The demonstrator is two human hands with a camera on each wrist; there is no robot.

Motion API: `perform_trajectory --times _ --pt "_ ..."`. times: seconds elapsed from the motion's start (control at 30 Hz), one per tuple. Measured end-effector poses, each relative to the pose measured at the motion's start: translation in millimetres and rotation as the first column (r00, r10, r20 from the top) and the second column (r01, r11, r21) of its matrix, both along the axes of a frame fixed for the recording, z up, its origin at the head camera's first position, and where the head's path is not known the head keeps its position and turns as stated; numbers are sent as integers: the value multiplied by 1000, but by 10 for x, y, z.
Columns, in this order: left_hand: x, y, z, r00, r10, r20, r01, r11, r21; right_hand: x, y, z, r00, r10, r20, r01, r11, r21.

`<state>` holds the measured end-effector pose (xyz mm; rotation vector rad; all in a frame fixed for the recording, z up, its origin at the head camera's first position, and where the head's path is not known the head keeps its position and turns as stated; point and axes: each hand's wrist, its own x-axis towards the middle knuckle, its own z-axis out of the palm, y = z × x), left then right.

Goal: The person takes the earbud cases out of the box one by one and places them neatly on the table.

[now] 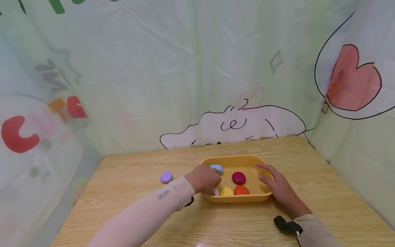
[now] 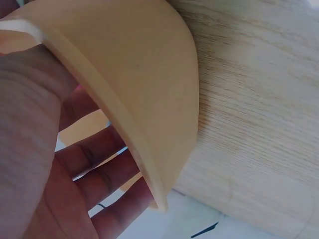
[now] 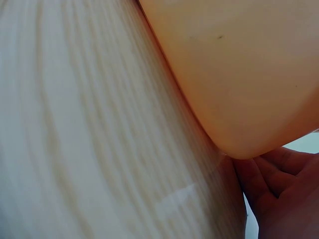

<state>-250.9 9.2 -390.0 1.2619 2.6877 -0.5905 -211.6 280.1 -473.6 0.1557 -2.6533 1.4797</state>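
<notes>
A yellow-orange plastic tray [image 1: 250, 198] stands on the wooden table. My left hand [image 1: 204, 179] reaches over its left end, fingers inside; their tips are hidden, so I cannot tell whether they pinch anything. Beside that hand lie a light blue piece [image 1: 217, 168], a partly hidden whitish piece [image 1: 216, 191] and a yellow piece [image 1: 226, 191]. An orange-red disc [image 1: 241, 190] and a dark red disc [image 1: 239, 178] are also in the tray. My right hand [image 1: 280, 187] is at the right end, loosely spread thumb and finger reaching over the rim. In the left wrist view, several left fingers [image 2: 107, 179] extend behind the tray wall [image 2: 144, 84].
A purple disc [image 1: 166, 177] lies on the table [image 1: 129, 171] left of the tray, behind the left forearm. A printed cloth [image 1: 148, 75] hangs along the table's back and sides. A black strap device [image 1: 288, 225] is on the right wrist.
</notes>
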Motion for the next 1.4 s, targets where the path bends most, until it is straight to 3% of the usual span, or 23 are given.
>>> perform_trajectory --times 0.23,0.57,0.8,1.0,1.4 --pt "-10 53 16 999 -33 5 33 998 -55 5 1 14 1000 -1 -1 1 1000 1" --pt "7 101 62 996 30 82 -22 995 -93 26 -15 57 1000 8 4 -8 1000 -7" --pt "-3 130 82 994 26 104 -13 993 -121 17 -5 44 1000 10 -6 -10 1000 -14" --pt "-23 109 71 990 25 140 -13 996 -86 18 -18 30 1000 1 -20 -1 1000 -5" --pt "-34 102 33 996 25 84 -28 999 27 17 -17 44 1000 1 5 -1 1000 -11"
